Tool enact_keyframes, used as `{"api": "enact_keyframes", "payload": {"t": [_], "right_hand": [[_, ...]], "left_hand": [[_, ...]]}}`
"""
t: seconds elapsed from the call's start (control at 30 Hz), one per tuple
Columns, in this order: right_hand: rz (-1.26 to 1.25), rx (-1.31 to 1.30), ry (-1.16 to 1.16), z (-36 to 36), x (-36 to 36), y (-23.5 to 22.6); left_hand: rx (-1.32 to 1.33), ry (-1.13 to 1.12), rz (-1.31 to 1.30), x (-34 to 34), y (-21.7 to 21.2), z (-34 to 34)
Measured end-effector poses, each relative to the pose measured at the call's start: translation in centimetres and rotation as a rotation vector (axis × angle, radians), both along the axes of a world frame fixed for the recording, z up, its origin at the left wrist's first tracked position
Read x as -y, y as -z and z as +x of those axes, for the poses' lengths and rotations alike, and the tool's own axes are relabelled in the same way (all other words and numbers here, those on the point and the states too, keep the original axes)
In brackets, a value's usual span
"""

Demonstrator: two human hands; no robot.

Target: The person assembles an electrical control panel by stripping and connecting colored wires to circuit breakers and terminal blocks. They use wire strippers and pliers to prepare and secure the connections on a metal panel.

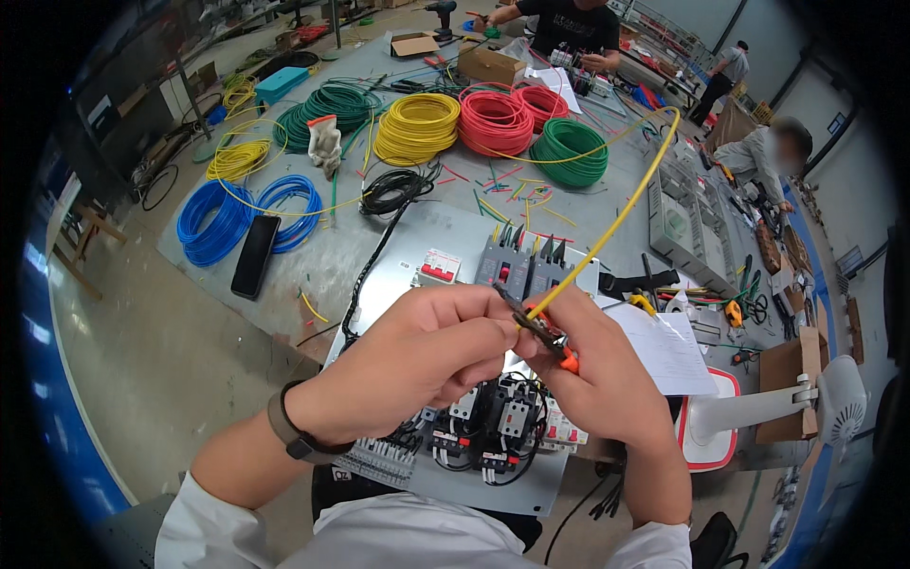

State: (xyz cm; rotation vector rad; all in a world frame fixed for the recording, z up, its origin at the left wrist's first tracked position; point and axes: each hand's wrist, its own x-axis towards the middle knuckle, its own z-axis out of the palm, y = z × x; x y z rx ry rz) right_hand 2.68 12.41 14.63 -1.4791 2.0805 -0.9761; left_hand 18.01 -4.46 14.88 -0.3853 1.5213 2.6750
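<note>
My left hand [417,346] is closed, its thumb and forefinger pinching the end of a yellow wire [621,223]. From there the wire arcs up to the right and back across the table. My right hand [607,375] grips small dark pliers [529,321] with an orange handle end, their jaws close against the wire by my left fingertips. Below both hands lies a metal mounting plate [393,261]. It carries dark circuit breakers [504,264], a small breaker with red levers [439,267], and contactors [515,417] with black wiring, partly hidden by my hands.
Coils of yellow [415,128], red [495,121], green [569,154] and blue wire [210,223] lie beyond the plate. A phone [256,256] rests at left. Right are papers [664,346], a white fan [758,412] and a grey enclosure [687,218]. Other people work farther off.
</note>
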Motion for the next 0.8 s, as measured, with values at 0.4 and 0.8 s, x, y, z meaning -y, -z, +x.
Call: {"api": "enact_keyframes", "payload": {"t": [0.4,0.8], "right_hand": [[0.017,0.038,-0.050,0.0,-0.2,-0.6],[-0.050,-0.042,-0.074,-0.4,-0.2,0.7]], "left_hand": [[-0.007,0.045,-0.015,0.0,0.5,-0.4],[0.020,0.043,-0.058,-0.1,0.3,-0.2]]}}
